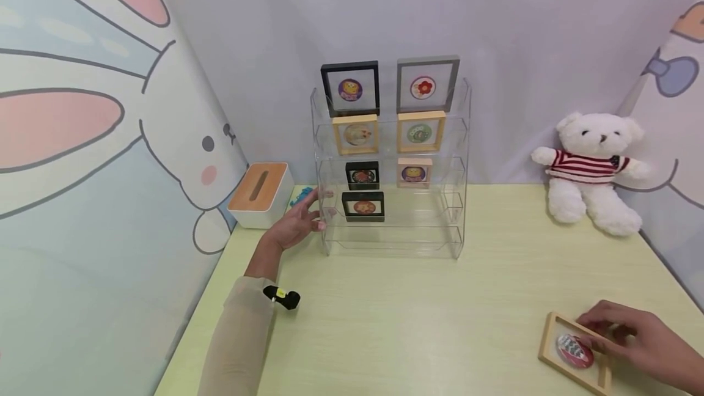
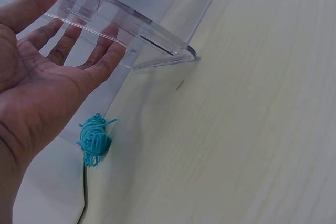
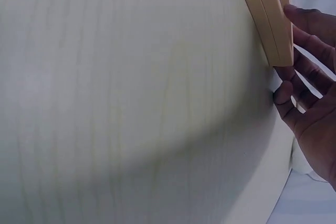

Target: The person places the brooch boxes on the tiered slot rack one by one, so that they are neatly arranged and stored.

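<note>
My left hand reaches to the left side of a clear acrylic display rack. In the left wrist view that hand has its fingers spread and loosely bent against the clear panel. At the lower right, my right hand holds a light wooden picture frame by its edge, thumb on the front. Inside the frame sits a round red, white and green piece. The right wrist view has the frame's side tilted above the table, between the thumb and fingers of the hand.
Several small frames, among them a black one, stand on the rack's tiers. Left of it are a tissue box with a wooden lid and a blue yarn bundle. A white teddy bear sits at the back right.
</note>
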A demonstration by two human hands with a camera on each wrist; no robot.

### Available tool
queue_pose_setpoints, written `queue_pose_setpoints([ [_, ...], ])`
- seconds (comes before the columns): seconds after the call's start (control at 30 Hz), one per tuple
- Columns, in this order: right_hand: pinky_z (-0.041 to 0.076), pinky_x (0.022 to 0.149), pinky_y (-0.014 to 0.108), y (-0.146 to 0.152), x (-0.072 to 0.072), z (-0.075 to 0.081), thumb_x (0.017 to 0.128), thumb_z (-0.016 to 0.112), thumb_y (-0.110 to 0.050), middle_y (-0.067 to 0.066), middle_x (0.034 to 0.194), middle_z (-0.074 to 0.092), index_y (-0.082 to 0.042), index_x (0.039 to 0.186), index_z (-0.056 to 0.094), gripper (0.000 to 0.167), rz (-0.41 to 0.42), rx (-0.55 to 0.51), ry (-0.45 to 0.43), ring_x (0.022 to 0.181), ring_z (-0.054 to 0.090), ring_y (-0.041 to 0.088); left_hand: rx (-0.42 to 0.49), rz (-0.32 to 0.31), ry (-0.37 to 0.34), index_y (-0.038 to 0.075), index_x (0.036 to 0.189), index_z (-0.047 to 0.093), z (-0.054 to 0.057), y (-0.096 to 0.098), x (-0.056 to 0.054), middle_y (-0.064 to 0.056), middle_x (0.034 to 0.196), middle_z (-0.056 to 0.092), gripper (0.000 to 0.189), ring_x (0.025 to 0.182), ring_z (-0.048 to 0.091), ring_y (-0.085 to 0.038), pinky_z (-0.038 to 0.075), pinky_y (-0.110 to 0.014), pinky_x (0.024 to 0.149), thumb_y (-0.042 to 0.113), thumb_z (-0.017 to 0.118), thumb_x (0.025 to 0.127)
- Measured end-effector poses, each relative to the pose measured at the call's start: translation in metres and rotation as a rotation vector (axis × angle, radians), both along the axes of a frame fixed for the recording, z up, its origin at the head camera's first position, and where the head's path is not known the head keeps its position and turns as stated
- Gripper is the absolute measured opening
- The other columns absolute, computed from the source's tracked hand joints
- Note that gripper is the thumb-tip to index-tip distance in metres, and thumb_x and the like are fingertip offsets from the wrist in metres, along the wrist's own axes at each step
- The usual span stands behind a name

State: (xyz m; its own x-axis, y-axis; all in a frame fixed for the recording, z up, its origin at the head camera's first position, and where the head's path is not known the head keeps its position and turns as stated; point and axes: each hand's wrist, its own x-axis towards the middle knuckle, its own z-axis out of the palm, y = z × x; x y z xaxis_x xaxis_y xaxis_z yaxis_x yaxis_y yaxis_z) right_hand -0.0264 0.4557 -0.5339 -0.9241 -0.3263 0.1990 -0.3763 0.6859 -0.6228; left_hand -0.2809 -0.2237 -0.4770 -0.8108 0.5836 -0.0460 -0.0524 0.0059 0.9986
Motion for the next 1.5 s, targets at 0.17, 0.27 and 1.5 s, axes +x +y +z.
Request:
queue_pose_setpoints([
  [0.17,0.039,0.058,0.018,-0.002,-0.002,-0.005,0.078,0.086,0.017,-0.022,0.102,0.069,-0.022,0.106,0.081,0.049,0.006,-0.021,0.064,0.078,0.059,-0.005,0.009,-0.015,0.011,0.019,0.179,0.007,-0.001,-0.001,0.000,-0.004,0.185,0.006,0.103,0.168,0.025,-0.050,0.039,-0.062,0.125,-0.018,0.061,0.099],
  [0.27,0.041,0.058,0.017,-0.002,-0.002,-0.004,0.079,0.087,0.015,-0.023,0.100,0.068,-0.024,0.105,0.080,0.047,-0.015,-0.001,0.053,0.077,0.059,-0.006,0.015,-0.009,0.008,0.021,0.179,0.009,-0.001,0.000,0.000,-0.003,0.185,0.006,0.103,0.168,0.026,-0.050,0.031,-0.070,0.127,-0.018,0.060,0.099],
  [1.5,0.054,0.068,0.014,-0.003,-0.026,0.024,0.105,0.072,-0.002,-0.034,0.112,0.075,-0.009,0.128,0.081,0.025,-0.200,-0.084,-0.144,0.094,0.068,-0.016,0.008,-0.011,0.014,0.017,0.178,0.014,-0.001,0.001,-0.001,-0.005,0.184,0.005,0.095,0.168,0.025,-0.051,0.029,-0.070,0.126,-0.022,0.052,0.100],
])
